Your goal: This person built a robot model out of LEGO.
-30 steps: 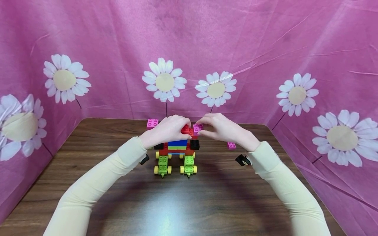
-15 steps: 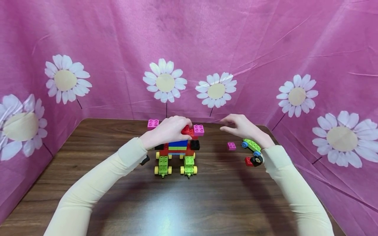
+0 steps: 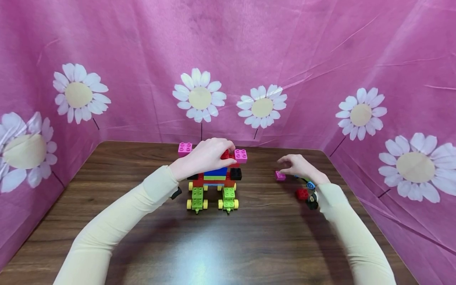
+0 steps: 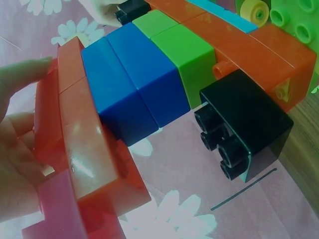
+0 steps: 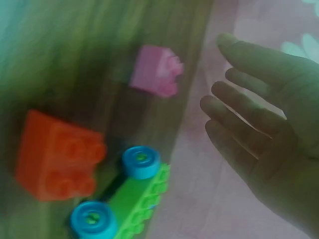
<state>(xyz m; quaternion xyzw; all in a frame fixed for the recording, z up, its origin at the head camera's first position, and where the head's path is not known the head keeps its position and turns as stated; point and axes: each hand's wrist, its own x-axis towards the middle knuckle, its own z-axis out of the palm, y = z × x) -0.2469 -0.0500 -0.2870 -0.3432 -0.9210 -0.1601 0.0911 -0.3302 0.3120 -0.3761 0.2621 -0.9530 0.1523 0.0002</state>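
Observation:
My left hand grips a red toy brick at the top of a built brick figure. Below that top come blue bricks, light green ones, black side bricks and a red row, above green wheeled bases with yellow wheels. A pink brick sits at the figure's upper right, another pink brick at its upper left. My right hand hovers with spread fingers at a loose pink brick on the table; the right wrist view shows them apart.
Beside the right hand lie a red brick and a green base with blue wheels. The dark wooden table meets a pink flowered cloth at its back and sides.
My right hand has let go of the pink brick on the figure's upper right and moved right, then down to the loose pink brick. The left hand keeps its grip.

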